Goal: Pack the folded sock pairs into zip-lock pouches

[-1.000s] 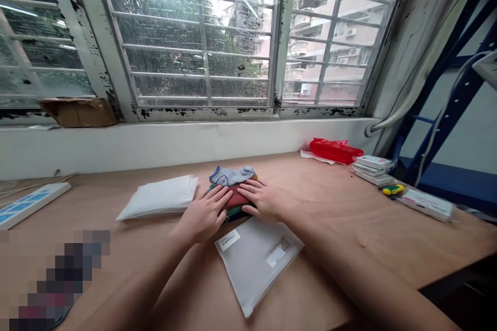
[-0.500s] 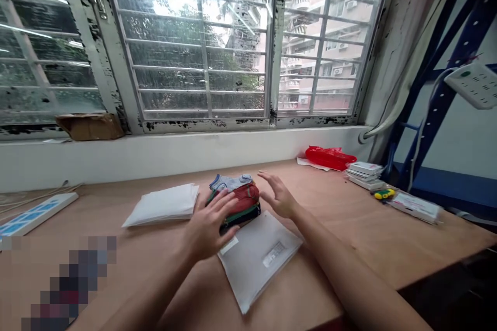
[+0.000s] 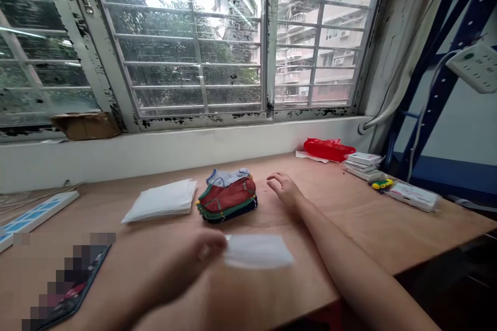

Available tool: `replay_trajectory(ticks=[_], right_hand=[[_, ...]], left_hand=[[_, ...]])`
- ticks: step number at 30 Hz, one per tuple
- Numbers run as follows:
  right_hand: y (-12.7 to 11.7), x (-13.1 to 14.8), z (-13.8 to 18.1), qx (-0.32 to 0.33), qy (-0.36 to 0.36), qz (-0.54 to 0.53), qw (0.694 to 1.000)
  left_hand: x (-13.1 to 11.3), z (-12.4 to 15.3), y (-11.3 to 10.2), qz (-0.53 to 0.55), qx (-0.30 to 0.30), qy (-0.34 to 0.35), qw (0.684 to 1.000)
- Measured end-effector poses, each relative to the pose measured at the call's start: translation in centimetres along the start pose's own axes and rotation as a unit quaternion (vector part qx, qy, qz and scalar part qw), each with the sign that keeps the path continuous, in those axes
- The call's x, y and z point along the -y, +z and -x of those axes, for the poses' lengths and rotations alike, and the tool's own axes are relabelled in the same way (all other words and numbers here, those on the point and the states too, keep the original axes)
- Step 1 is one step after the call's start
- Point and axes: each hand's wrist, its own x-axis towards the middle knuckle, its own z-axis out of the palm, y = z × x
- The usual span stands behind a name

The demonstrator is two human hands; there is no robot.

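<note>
My left hand (image 3: 205,248) is smeared by motion, its fingers closed on the near-left edge of a frosted plastic bag (image 3: 258,252), which is blurred too and seen at a flat angle above the wooden table. Behind it lies a stack of folded socks (image 3: 227,199), grey with blue trim on top, then rust red, green and dark navy. To the right of the socks, apart from them, my right hand (image 3: 286,190) is low over the tabletop, fingers loosely bent and apart, with nothing in them.
A pile of white frosted bags (image 3: 161,199) lies left of the socks. A phone (image 3: 91,284), partly pixelated, and a power strip (image 3: 37,220) are at the left. Along the right stand a red plastic bag (image 3: 328,150), stacked boxes (image 3: 363,165) and a yellow-green tool (image 3: 382,184).
The frosted bag, flat before the socks earlier, is now lifted in my left hand. Both hands have moved away from the sock stack, the right one slightly rightward.
</note>
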Motion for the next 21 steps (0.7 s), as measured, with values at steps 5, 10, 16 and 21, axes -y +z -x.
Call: replay_trajectory(ticks=[5,10,16,21], right_hand=[[-0.2,0.4,0.0,0.021,0.003,-0.008,1.000],[-0.1,0.6,-0.1,0.037,0.005,-0.011,0.999],[0.2,0.5,0.2,0.067,0.010,-0.009,0.998],[0.5,0.1,0.2,0.092,0.019,-0.009,0.995]], left_hand=[[10.0,0.1,-11.6,0.082,-0.197,-0.139,0.967],[15.1,-0.1,-12.1,-0.100,-0.448,-0.257,0.850],[21.8,-0.2,-3.0,-0.114,-0.388,-0.183,0.896],[24.6,-0.5,1.1,-0.116,-0.283,-0.227,0.924]])
